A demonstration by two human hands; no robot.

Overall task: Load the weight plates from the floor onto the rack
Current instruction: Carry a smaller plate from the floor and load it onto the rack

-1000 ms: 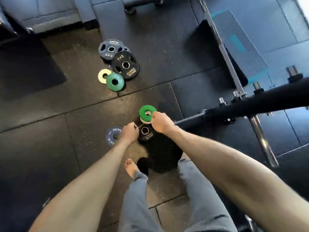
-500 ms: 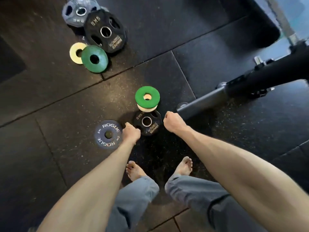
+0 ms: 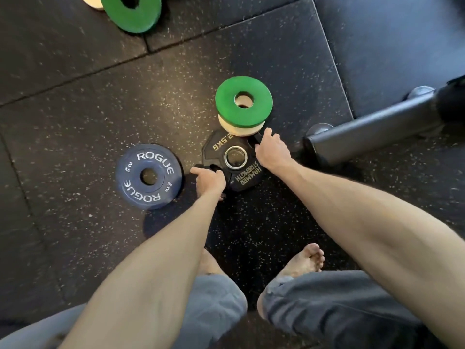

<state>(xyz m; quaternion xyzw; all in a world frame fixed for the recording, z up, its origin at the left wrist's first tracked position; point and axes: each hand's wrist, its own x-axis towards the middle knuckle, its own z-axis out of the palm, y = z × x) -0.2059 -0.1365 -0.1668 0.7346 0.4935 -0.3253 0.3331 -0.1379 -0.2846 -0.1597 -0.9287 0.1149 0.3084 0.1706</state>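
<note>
A black 2.5 kg plate (image 3: 247, 178) lies flat on the rubber floor in the middle of the view. My left hand (image 3: 210, 181) hooks its fingers into the grip slot at the plate's near left edge. My right hand (image 3: 273, 152) grips the slot at its far right edge. Just beyond the black plate, a green plate (image 3: 226, 103) sits on top of a cream plate (image 3: 237, 129); the cream one overlaps the black plate's far rim. A blue Rogue 2 kg plate (image 3: 130, 177) lies flat to the left, apart from my hands.
A dark metal tube of the rack (image 3: 364, 133) reaches in low from the right, ending close to my right hand. Another green plate (image 3: 133, 20) and a cream plate (image 3: 94, 1) lie at the top edge. My bare foot (image 3: 304, 260) stands just behind the black plate.
My head has dropped closer to the floor. Both hands have gone from hovering beside the black plate to taking hold of its grip slots.
</note>
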